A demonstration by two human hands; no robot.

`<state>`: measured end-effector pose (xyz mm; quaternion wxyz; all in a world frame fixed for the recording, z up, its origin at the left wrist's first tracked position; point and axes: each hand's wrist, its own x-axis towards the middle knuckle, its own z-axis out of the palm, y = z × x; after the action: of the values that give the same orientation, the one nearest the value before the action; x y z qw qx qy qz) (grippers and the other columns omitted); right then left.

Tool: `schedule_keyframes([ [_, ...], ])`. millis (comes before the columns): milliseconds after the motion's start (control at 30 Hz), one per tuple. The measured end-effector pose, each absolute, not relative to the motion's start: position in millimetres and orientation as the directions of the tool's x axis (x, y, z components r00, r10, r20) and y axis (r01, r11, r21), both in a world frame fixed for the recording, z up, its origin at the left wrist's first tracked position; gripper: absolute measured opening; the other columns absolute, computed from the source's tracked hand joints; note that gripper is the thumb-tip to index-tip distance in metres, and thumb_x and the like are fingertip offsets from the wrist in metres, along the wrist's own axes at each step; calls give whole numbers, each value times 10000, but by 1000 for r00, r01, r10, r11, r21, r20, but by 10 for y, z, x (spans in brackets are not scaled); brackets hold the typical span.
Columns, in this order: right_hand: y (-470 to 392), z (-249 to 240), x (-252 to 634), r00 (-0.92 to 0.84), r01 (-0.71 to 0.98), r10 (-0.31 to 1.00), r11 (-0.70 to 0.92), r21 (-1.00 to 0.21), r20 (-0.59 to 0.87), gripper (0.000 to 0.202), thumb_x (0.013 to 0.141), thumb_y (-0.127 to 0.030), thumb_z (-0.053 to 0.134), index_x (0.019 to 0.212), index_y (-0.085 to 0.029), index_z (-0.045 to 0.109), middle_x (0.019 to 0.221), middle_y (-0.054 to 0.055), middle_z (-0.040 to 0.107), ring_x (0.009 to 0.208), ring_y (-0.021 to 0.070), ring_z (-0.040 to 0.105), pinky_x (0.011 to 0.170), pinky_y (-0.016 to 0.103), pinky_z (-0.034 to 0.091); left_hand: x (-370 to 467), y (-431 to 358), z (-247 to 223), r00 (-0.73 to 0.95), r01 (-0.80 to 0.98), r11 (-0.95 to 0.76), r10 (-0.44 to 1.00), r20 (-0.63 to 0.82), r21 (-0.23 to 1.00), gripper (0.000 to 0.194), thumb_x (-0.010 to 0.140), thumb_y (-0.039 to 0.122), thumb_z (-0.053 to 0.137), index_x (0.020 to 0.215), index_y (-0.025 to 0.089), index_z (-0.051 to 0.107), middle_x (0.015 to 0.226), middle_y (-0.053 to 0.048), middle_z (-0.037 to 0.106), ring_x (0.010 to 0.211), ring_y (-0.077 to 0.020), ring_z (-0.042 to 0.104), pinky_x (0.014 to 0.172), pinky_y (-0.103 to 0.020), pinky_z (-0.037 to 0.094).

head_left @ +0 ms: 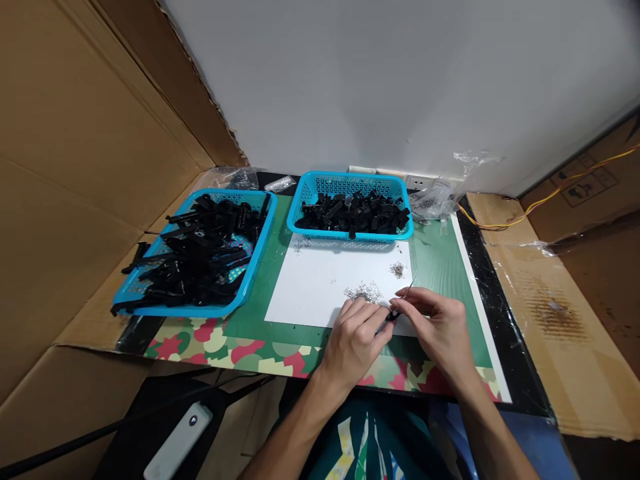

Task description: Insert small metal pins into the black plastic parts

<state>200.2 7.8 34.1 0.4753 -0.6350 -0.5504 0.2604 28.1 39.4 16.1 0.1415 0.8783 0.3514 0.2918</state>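
Note:
My left hand point(356, 333) is closed around a small black plastic part point(393, 315), low over the front of a white sheet. Close beside it, the fingers of my right hand point(440, 323) pinch a thin metal tool point(409, 289) whose slim end sticks up past the fingertips. Its exact kind is too small to make out. Both hands meet at the black part, and the fingers partly hide it. Just beyond my left hand lies a loose pile of tiny wire pieces, like small springs point(364, 292). A smaller brownish pile point(397, 269) of similar bits sits farther back.
A blue basket point(246, 293) heaped with long black parts stands at the left; some overhang its rim. Another blue basket point(350, 235) with small black pieces is at the back. Cardboard walls point(100, 167) flank the table, and yellow wire point(530, 210) runs along the right.

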Motion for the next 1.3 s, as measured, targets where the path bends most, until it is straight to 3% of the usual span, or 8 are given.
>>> schedule_keyframes([
  [200, 70, 369, 2013, 129, 649, 926, 191, -736, 354, 220, 1008, -270, 673, 821, -191, 757, 748, 44, 786, 600, 177, 724, 592, 271, 558, 279, 383, 153, 590, 528, -720, 692, 416, 449, 88, 1004, 136, 611, 1022, 171, 689, 861, -34, 731, 809, -215, 609, 725, -374, 414],
  [400, 45, 315, 1976, 80, 658, 906, 266, -705, 416, 175, 993, -215, 686, 843, -197, 772, 825, 65, 816, 652, 191, 755, 596, 274, 575, 261, 397, 134, 603, 517, -721, 690, 402, 462, 103, 1007, 119, 593, 988, 166, 683, 871, -37, 722, 819, -214, 605, 735, -371, 441],
  [533, 12, 293, 1941, 277, 520, 901, 151, -841, 333, 153, 970, -285, 727, 856, -197, 780, 836, 58, 815, 692, 201, 769, 665, 297, 614, 250, 381, 137, 545, 510, -683, 727, 418, 523, 86, 1021, 173, 622, 1055, 185, 701, 921, -45, 751, 865, -223, 652, 768, -374, 467],
  [633, 22, 267, 2037, 579, 343, 760, 103, -934, 296, 175, 954, -347, 752, 965, -173, 771, 868, 77, 804, 758, 224, 778, 745, 345, 634, 240, 386, 185, 422, 484, -617, 786, 451, 621, 108, 1010, 217, 671, 1109, 203, 710, 1018, -52, 775, 934, -223, 690, 841, -379, 493],
  [700, 68, 248, 2179, 630, 296, 721, 119, -948, 287, 256, 969, -387, 724, 1061, -150, 752, 818, 69, 772, 717, 221, 750, 720, 361, 623, 228, 464, 277, 338, 473, -587, 809, 480, 657, 123, 995, 229, 696, 1116, 210, 715, 1034, -46, 776, 918, -212, 693, 853, -373, 500],
  [933, 302, 123, 2637, 299, 485, 945, -33, -874, 131, 348, 1017, -421, 526, 947, -146, 728, 638, 0, 614, 548, 173, 562, 521, 277, 413, 176, 1391, 904, 133, 641, -567, 746, 652, 518, 129, 961, 262, 740, 1066, 188, 747, 978, -50, 767, 811, -206, 631, 838, -371, 479],
  [1133, 494, 63, 2633, 228, 571, 970, -61, -818, 87, 280, 936, -357, 475, 885, -178, 685, 674, -14, 579, 601, 175, 519, 571, 269, 350, 308, 2061, 1027, 137, 782, -423, 833, 536, 458, 70, 933, 247, 766, 989, 204, 762, 1041, -64, 784, 984, -255, 685, 975, -425, 442],
  [1300, 716, 92, 2602, 203, 608, 978, -92, -788, 42, 292, 880, -411, 541, 919, -177, 711, 596, -49, 467, 582, 171, 476, 589, 279, 332, 321, 2130, 990, 205, 766, -398, 895, 396, 504, 126, 933, 312, 762, 958, 192, 786, 1033, -85, 801, 922, -252, 693, 969, -427, 451],
])
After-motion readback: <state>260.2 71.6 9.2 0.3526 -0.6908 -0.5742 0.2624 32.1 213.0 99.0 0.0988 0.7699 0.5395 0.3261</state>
